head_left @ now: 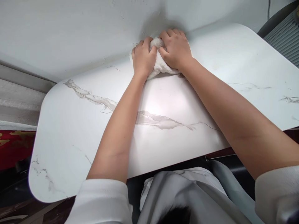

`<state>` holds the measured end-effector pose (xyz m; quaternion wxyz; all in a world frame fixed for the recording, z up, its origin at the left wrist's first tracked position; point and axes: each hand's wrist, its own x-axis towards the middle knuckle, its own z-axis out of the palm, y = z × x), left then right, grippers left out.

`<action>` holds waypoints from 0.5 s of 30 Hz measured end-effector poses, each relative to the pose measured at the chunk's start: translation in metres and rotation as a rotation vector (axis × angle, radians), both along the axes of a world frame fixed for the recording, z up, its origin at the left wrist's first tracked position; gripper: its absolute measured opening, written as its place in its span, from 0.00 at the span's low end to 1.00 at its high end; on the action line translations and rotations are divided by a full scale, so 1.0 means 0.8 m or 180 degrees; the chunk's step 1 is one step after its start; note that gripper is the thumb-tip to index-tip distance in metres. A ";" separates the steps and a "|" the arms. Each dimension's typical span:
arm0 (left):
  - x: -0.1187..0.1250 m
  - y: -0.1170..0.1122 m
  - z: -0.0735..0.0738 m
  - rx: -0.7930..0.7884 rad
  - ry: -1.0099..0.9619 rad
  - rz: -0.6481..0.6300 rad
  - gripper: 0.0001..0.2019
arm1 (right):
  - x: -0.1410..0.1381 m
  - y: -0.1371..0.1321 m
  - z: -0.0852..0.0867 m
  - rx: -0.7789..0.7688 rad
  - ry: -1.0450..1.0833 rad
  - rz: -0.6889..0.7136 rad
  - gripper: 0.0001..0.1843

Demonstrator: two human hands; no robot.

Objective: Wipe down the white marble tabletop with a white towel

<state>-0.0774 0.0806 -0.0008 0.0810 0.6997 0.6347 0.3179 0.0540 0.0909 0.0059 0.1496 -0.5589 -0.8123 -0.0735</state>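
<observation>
Left hand [144,57] clamped on a bunched, white, fluffy cloth [161,63], fingers curled over its left side, thumb pointing inward! Right hand [176,48] matches it from the other side, closed down on the same cloth, its thumb bent in towards the left one, and just a narrow strip of white pile shows between the two. And where's that cloth? Right at the far edge of a white, marble-patterned tabletop with rounded corners [163,152], up by a pale, scuffed wall [70,31], with a soft shadow on the wall just beyond the knuckles.

Back along the bare forearms now, both stretched long across the table, a grey-brown vein pattern running beneath the left one. Down to the white short sleeves, left [102,202] and right [280,193], and between them, below the near edge, grey-white clothing [168,189] in loose folds.

Out to the flanks! Far right, a grey, ribbed object with a dark curved rim [283,39] sits beside the table's corner; far left, a red item with yellow markings [16,149] shows below a pale ledge [18,96].
</observation>
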 end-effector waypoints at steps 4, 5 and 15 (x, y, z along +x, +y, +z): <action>0.002 -0.021 0.006 -0.0424 0.0358 0.0168 0.24 | 0.002 -0.009 -0.004 -0.0120 -0.0045 0.0078 0.26; 0.003 -0.029 0.007 -0.0486 0.0412 0.0187 0.27 | 0.003 -0.013 -0.004 -0.0169 -0.0068 0.0091 0.28; 0.017 -0.129 -0.002 -0.0205 0.0221 0.0036 0.17 | 0.023 -0.106 -0.022 0.0125 0.0190 0.0468 0.22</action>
